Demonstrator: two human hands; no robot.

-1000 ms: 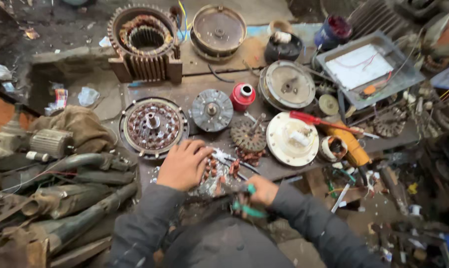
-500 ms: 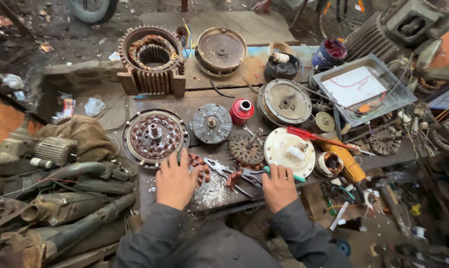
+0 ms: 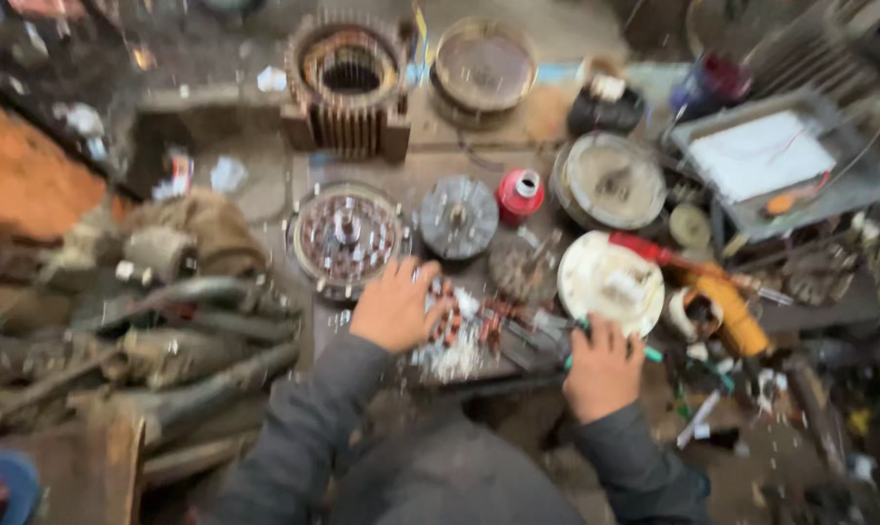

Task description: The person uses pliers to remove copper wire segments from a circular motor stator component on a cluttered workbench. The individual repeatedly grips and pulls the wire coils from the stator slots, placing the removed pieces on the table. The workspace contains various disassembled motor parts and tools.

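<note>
A left hand rests flat, fingers spread, on a small copper-wound stator atop a cluttered wooden workbench. The right hand is closed around a teal-handled tool.

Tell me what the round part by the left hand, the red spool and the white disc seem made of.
Round part: likely metal with copper windings, judging by its grey rim and reddish-brown core. Red spool: probably plastic, with a smooth, bright, even colour. White disc: perhaps painted metal or plastic; its pale face looks stained, but blur hides more.

A grey tray with a white sheet sits at far right — no readable labels, signs or screens.
</note>
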